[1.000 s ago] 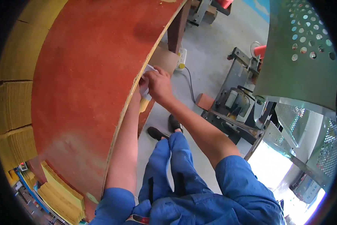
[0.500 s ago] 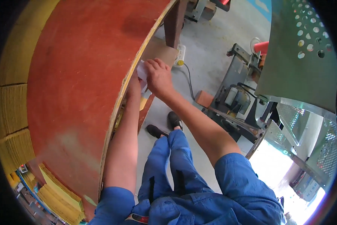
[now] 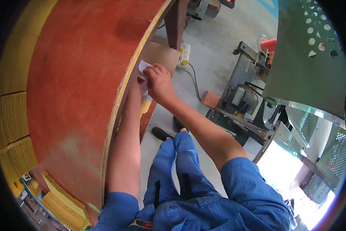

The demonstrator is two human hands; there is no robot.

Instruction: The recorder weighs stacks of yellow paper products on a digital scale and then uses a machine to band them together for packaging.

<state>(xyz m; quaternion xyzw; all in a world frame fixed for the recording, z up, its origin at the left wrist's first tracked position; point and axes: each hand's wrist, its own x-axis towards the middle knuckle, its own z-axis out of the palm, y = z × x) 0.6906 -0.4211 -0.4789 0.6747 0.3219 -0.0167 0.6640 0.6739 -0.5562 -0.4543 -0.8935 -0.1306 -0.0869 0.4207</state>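
Observation:
Beside the edge of the red tabletop [image 3: 76,81], my right hand [image 3: 160,82] has its fingers curled over white paper [image 3: 143,66]. One corner of the paper sticks up past the fingertips, and more white shows below the hand. My left hand [image 3: 136,84] reaches in at the tabletop's edge, close to the same paper. Its fingers are hidden by the edge and the paper, so its grip does not show. Under both hands is a lower level below the tabletop, with a brown cardboard sheet [image 3: 162,54] and a yellowish piece [image 3: 145,106].
Stacks of yellow paper or card [image 3: 12,115] line the tabletop's far left, with another yellow stack [image 3: 65,200] at the lower left. A white power strip [image 3: 183,55] and its cable lie on the floor. Machinery [image 3: 244,101] and a green perforated guard [image 3: 304,73] stand at right.
My right hand has shifted slightly down and left, its fingers more bent. More of the white paper's upper corner shows. My left arm stays almost in place.

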